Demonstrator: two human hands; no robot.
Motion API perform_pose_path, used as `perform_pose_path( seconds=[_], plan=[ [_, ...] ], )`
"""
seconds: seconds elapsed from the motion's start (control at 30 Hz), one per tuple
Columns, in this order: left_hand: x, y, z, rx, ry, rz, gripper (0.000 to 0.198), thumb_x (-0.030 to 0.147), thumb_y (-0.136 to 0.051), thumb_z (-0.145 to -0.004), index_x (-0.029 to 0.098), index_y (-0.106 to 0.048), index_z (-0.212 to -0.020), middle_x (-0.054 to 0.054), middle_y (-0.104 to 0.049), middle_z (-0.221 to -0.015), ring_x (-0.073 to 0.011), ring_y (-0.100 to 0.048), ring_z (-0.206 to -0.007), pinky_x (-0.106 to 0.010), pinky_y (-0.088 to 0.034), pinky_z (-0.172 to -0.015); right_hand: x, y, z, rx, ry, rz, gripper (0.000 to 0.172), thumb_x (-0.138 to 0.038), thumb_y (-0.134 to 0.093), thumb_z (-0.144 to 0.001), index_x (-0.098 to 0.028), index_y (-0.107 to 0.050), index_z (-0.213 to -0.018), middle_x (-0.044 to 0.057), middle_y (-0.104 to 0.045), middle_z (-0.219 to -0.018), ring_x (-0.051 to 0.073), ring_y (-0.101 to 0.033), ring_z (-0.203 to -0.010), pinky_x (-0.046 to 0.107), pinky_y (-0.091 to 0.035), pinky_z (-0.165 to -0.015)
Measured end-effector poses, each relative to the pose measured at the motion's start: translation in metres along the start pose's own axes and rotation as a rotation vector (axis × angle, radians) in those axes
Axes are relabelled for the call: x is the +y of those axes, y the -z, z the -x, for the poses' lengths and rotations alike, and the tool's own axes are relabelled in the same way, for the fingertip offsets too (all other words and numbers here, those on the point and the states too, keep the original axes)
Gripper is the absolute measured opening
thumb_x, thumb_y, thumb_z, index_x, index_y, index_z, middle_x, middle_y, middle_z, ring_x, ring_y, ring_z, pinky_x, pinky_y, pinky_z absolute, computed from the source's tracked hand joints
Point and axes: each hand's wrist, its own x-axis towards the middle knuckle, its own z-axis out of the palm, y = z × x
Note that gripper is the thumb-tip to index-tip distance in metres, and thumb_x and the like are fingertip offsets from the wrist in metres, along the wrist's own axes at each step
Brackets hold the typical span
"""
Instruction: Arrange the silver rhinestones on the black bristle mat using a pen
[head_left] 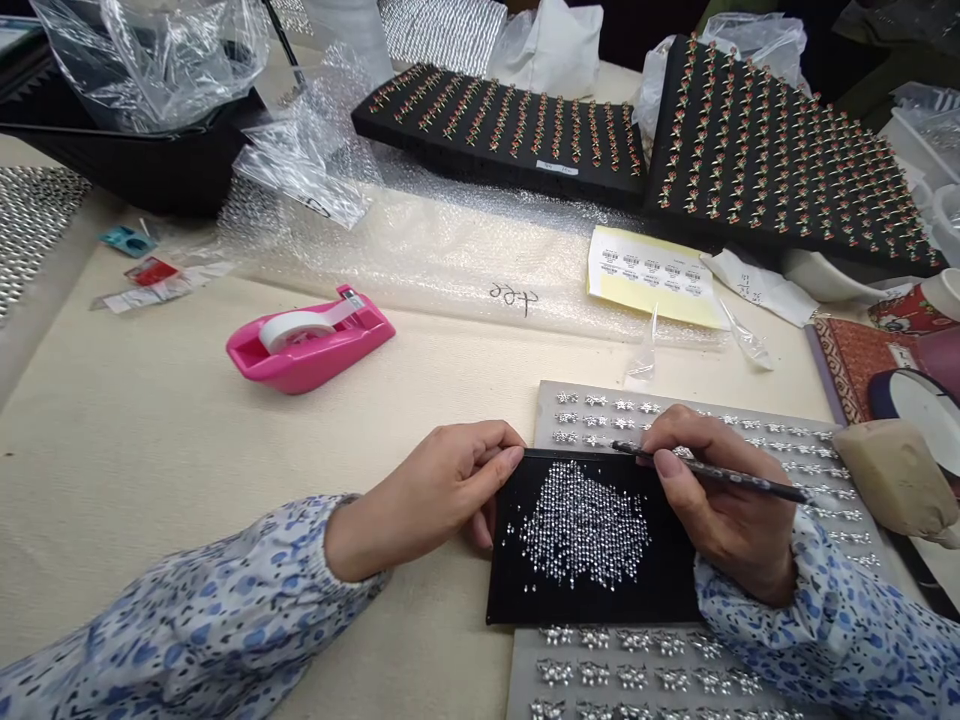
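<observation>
Rhinestones (583, 525): tiny, light, loose – take the black pad (592, 600) by its edge;
Left hand (427, 490): clasped on the pad's corner;
Right hand (720, 490): closed on a slim black pick (712, 472)

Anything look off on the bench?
Mainly the loose silver stones on the black pad: they lie in a rough heap with strays toward the edges, unlike the neat rows on the grey board.

The worktop (127, 400) is surfaced in cream-coloured cloth or paper, exact material not determinable, and occupies the lower and middle part of the view. Beyond its far edge lies a dark, unlit gap (645, 15), with olive-green fabric (862, 60) at upper right. Lighting across the surface is bright and even, with soft shadows only.
</observation>
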Motion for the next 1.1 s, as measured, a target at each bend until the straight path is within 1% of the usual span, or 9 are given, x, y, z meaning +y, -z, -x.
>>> perform_pose_path(
  seconds=[0.07, 0.17, 0.27, 0.53, 0.63, 0.77, 1.1],
  plan=[
    [0.0001, -0.0004, 0.0, 0.002, -0.002, -0.003, 0.023, 0.037, -0.04, -0.091, 0.016, -0.05, -0.089, 0.001, -0.061, -0.057, -0.0133, -0.063, -0.045, -0.015, -0.045, -0.038, -0.0002, 0.0009, 0.0019, -0.029, 0.027, -0.052, 0.019, -0.007, -0.05, -0.074, -0.018, -0.059, -0.086, 0.003, -0.057, -0.073, 0.015, -0.054, -0.067, 0.034, -0.044, -0.059],
    [0.0002, -0.0007, -0.0007, -0.001, 0.001, -0.003, 0.023, 0.037, -0.04, -0.091, 0.016, -0.05, -0.089, 0.001, -0.061, -0.057, -0.0133, -0.063, -0.045, -0.014, -0.045, -0.038, 0.0007, 0.0013, 0.0044, -0.113, 0.081, -0.114, 0.022, -0.006, -0.05, -0.073, -0.019, -0.058, -0.088, 0.003, -0.057, -0.071, 0.015, -0.054, -0.066, 0.035, -0.046, -0.059],
    [0.0, -0.0007, -0.0012, -0.004, -0.004, -0.001, 0.023, 0.037, -0.04, -0.091, 0.016, -0.05, -0.09, 0.001, -0.061, -0.058, -0.0133, -0.063, -0.045, -0.014, -0.045, -0.037, 0.0018, 0.0007, 0.0054, -0.156, 0.072, -0.115, 0.022, -0.005, -0.05, -0.072, -0.018, -0.057, -0.088, 0.003, -0.056, -0.07, 0.014, -0.053, -0.064, 0.034, -0.046, -0.058],
    [0.0001, -0.001, 0.0001, -0.007, -0.01, 0.002, 0.023, 0.037, -0.04, -0.091, 0.016, -0.05, -0.09, 0.001, -0.061, -0.057, -0.013, -0.062, -0.044, -0.014, -0.045, -0.038, 0.0022, 0.0, 0.0048, -0.156, 0.065, -0.109, 0.021, -0.004, -0.049, -0.072, -0.016, -0.057, -0.088, 0.003, -0.055, -0.07, 0.014, -0.052, -0.064, 0.033, -0.045, -0.058],
    [0.0003, -0.0007, -0.0009, -0.008, -0.006, 0.0, 0.024, 0.037, -0.039, -0.091, 0.016, -0.05, -0.089, 0.001, -0.062, -0.058, -0.013, -0.063, -0.045, -0.014, -0.044, -0.038, 0.0015, 0.0014, 0.0046, -0.156, 0.089, -0.125, 0.02, -0.004, -0.049, -0.071, -0.015, -0.057, -0.086, 0.004, -0.055, -0.07, 0.014, -0.052, -0.065, 0.034, -0.045, -0.058],
    [0.0006, -0.0008, -0.0027, -0.005, -0.006, 0.005, 0.023, 0.037, -0.04, -0.091, 0.016, -0.05, -0.09, 0.001, -0.061, -0.058, -0.0132, -0.063, -0.044, -0.015, -0.045, -0.038, -0.0003, 0.0029, 0.0043, -0.191, 0.12, -0.133, 0.017, -0.004, -0.048, -0.071, -0.015, -0.055, -0.082, 0.004, -0.055, -0.068, 0.014, -0.051, -0.063, 0.034, -0.043, -0.057],
    [-0.0012, -0.0008, 0.0001, -0.009, -0.007, 0.006, 0.024, 0.037, -0.04, -0.091, 0.016, -0.05, -0.09, 0.001, -0.062, -0.059, -0.0134, -0.063, -0.045, -0.015, -0.045, -0.038, -0.0017, 0.0012, 0.0035, -0.21, 0.103, -0.102, 0.016, -0.005, -0.047, -0.073, -0.015, -0.054, -0.083, 0.004, -0.054, -0.069, 0.014, -0.05, -0.063, 0.033, -0.042, -0.056]
  ],
)
